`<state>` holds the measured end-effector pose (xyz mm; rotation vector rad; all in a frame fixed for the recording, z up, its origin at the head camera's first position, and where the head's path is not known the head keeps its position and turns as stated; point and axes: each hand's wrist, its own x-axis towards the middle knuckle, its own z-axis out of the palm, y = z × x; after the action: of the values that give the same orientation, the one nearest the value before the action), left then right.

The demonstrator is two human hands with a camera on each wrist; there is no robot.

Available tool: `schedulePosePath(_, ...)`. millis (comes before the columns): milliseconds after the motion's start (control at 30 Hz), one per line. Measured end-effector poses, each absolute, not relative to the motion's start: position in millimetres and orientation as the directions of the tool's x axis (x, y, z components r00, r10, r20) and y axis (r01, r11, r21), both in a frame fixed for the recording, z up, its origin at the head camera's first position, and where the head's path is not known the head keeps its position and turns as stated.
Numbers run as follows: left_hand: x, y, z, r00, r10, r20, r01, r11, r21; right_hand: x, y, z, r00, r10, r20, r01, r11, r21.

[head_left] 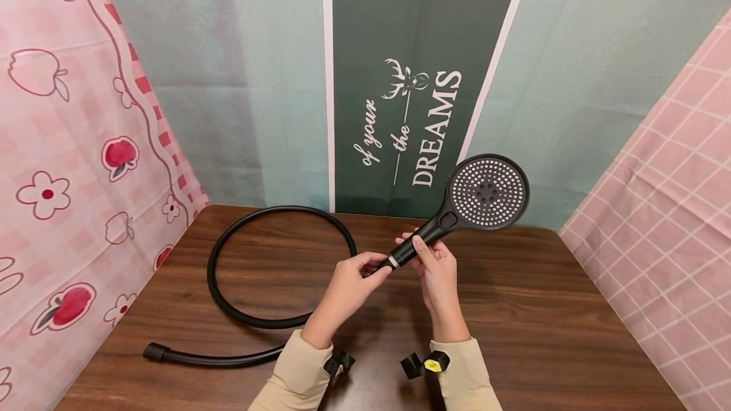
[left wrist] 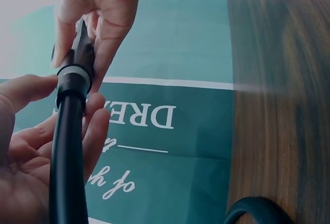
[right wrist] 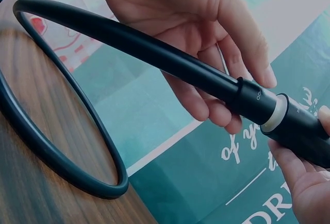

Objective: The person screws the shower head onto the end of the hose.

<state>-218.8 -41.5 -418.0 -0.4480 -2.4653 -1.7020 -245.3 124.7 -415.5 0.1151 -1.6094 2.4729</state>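
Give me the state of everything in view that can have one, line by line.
Shower head: held up, not spraying
Hose: looped, far end unattached
White ring: exposed between hose and shower head
Left hand: pinching the hose's near end
Right hand: holding the shower head's handle

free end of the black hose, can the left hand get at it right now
Probably not without letting go: the left hand holds the hose's other end at the hand shower's handle, though nothing visible covers the free end.
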Motion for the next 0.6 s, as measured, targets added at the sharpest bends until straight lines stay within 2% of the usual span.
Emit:
schedulePosePath(267, -221.2, -46.1, -419.1, -0.952, 0.218, 0.213, 0.274, 0.306, 0.912, -244.0, 124.4, -415.0, -0.976, 0.108, 0.187, -0.214, -0.396, -0.893)
schedulePosePath(600, -221.3, -43.9, -418.9, -0.952, 0.205, 0.227, 0.281, 0.296, 0.913, -244.9, 124.6, -415.5, -0.976, 0.106, 0.188, -0.215, -0.396, -0.893)
